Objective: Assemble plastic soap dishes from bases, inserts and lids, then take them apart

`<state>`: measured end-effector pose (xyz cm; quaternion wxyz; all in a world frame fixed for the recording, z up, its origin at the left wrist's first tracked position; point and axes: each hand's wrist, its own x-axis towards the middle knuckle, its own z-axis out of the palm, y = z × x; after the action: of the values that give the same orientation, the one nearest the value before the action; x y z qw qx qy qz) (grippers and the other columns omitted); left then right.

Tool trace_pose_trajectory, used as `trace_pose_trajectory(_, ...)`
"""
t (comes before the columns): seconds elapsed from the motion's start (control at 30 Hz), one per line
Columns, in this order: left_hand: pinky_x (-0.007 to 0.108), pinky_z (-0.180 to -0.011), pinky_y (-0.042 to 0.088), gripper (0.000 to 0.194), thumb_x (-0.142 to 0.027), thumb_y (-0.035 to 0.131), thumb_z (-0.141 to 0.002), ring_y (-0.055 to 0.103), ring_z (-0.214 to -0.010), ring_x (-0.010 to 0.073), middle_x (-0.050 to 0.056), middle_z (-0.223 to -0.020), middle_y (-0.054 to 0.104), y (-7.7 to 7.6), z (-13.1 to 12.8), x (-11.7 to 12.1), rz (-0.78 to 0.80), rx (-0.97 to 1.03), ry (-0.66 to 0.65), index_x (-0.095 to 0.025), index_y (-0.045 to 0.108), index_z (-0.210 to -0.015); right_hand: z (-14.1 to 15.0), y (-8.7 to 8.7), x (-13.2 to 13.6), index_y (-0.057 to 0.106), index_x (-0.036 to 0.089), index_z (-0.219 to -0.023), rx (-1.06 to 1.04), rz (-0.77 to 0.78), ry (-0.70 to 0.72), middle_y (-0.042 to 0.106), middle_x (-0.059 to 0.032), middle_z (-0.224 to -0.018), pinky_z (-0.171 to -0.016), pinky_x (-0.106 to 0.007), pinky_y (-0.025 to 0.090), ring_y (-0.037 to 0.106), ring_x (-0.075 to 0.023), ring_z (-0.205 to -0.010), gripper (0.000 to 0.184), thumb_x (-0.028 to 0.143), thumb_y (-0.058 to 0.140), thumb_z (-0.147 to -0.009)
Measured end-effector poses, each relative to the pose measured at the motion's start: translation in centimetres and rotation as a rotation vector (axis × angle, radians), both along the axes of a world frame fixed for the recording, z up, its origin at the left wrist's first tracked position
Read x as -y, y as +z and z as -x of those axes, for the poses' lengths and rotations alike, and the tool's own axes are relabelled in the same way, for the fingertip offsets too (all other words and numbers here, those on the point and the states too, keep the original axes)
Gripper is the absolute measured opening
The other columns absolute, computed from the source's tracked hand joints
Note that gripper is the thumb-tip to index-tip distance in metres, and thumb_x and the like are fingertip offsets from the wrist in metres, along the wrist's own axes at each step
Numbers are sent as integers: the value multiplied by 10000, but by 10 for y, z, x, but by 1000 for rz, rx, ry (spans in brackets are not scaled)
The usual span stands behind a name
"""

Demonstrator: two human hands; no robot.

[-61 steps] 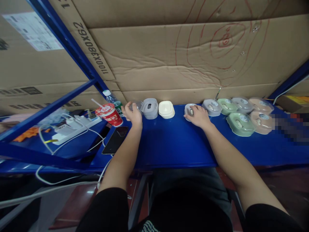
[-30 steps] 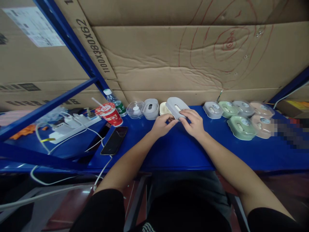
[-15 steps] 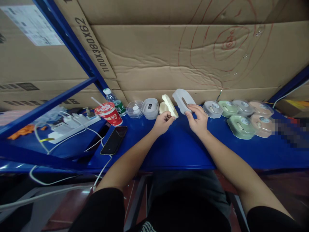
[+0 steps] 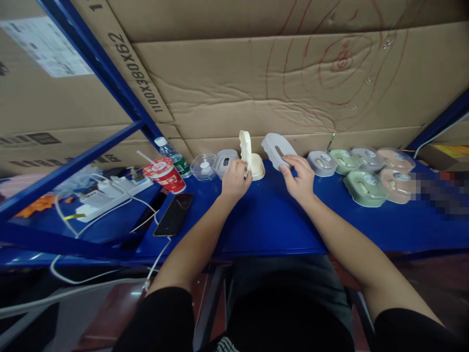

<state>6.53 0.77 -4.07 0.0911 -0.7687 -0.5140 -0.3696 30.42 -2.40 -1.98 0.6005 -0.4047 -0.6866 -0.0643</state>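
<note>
My left hand [image 4: 236,179] is closed on the lower end of a cream plastic piece [image 4: 245,146], which stands on edge. Just right of it, a stack of cream plastic parts [image 4: 258,167] rests on the blue table. Between thumb and fingers, my right hand [image 4: 300,179] pinches a pale grey plastic lid [image 4: 278,148] with a slot in its middle. That lid is tilted and raised off the table. Behind my left hand sits a grey plastic stack [image 4: 224,160], partly covered by the fingers. Clear lids [image 4: 203,167] lie to its left.
Several finished-looking lidded boxes in grey, green [image 4: 365,188] and pink stand at the right. To the left are a red paper cup [image 4: 169,175] with a straw, a water bottle [image 4: 175,159], a phone [image 4: 173,214] and a power strip [image 4: 113,198] with cables. Cardboard [image 4: 220,88] backs the table.
My left hand has moved left with the cream piece, which now stands more upright and apart from the cream stack. The right hand keeps the grey lid in nearly the same place.
</note>
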Motion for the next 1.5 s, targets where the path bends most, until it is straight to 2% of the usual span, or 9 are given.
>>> trace_pose_trajectory(0.13, 422, -857, 512, 202, -289, 537, -1022, 687, -1035, 302, 143, -1108, 711, -3, 1, -8, 51, -131, 16, -168, 648, -1139, 0, 0, -1, 767, 268, -1087, -3, -26, 20, 813, -83, -1098, -1025, -528, 595, 751, -286, -1099, 261, 451, 591, -1023)
trace_pose_trajectory(0.3, 412, -871, 499, 305, -251, 497, -1051, 683, -1085, 298, 151, -1188, 718, -6, 0, -15, 33, -219, -19, -186, 676, -1289, 1, -2, -2, 767, 266, -1080, 1, -19, 8, 815, -76, -1094, -1013, -523, 600, 754, -282, -1093, 263, 459, 599, -1018)
trace_pose_trajectory(0.4, 416, -861, 509, 307, -210, 513, -1039, 705, -1032, 285, 144, -1183, 727, -8, -3, -16, 81, -256, -56, -193, 715, -1269, 2, -3, -3, 773, 268, -1080, 2, -16, 18, 817, -74, -1101, -1018, -524, 600, 753, -282, -1095, 258, 454, 608, -1011)
trace_pose_trajectory(0.7, 412, -958, 566, 305, -283, 601, -1007, 703, -1170, 280, 140, -1341, 694, -11, -5, -11, 59, -144, -153, -194, 722, -1272, 1, -7, -4, 776, 278, -1084, 30, 17, 37, 815, -77, -1112, -1033, -538, 592, 749, -290, -1107, 244, 448, 618, -1011)
trace_pose_trajectory(0.9, 378, -896, 587, 270, -349, 598, -1021, 734, -983, 234, 110, -1097, 757, -8, -10, 2, 43, -62, -356, -171, 720, -1183, 5, -9, -2, 773, 258, -1096, 35, -37, 107, 815, -88, -1105, -1020, -519, 596, 753, -281, -1096, 200, 390, 649, -1010)
trace_pose_trajectory(1.03, 333, -810, 583, 339, -428, 617, -1020, 702, -840, 190, 80, -1022, 733, -1, -20, 20, 63, -8, -453, -179, 678, -1242, 12, -15, 0, 769, 266, -1080, 20, -30, 151, 810, -84, -1068, -998, -528, 603, 750, -288, -1095, 184, 397, 672, -994)
trace_pose_trajectory(1.13, 313, -739, 572, 384, -444, 652, -995, 669, -775, 168, 75, -1053, 700, 2, -25, 29, 50, 67, -439, -186, 644, -1280, 18, -18, 4, 755, 271, -1074, -7, 6, 175, 800, -89, -1072, -983, -536, 610, 746, -293, -1086, 199, 425, 659, -992)
trace_pose_trajectory(1.3, 308, -718, 576, 340, -431, 705, -943, 671, -787, 167, 94, -1101, 687, -1, -23, 26, -24, 175, -388, -186, 642, -1170, 26, -19, 11, 715, 271, -1165, 63, 32, 258, 790, -106, -1149, -979, -540, 610, 740, -301, -1093, 254, 444, 642, -995)
trace_pose_trajectory(1.5, 359, -866, 590, 191, -288, 525, -1027, 711, -982, 207, 121, -1197, 706, 6, -4, 15, -181, 153, -236, -210, 691, -1078, 25, -24, 7, 634, 282, -1383, 239, 99, 276, 740, -117, -1330, -1109, -599, 539, 663, -332, -1290, 422, 463, 632, -1001)
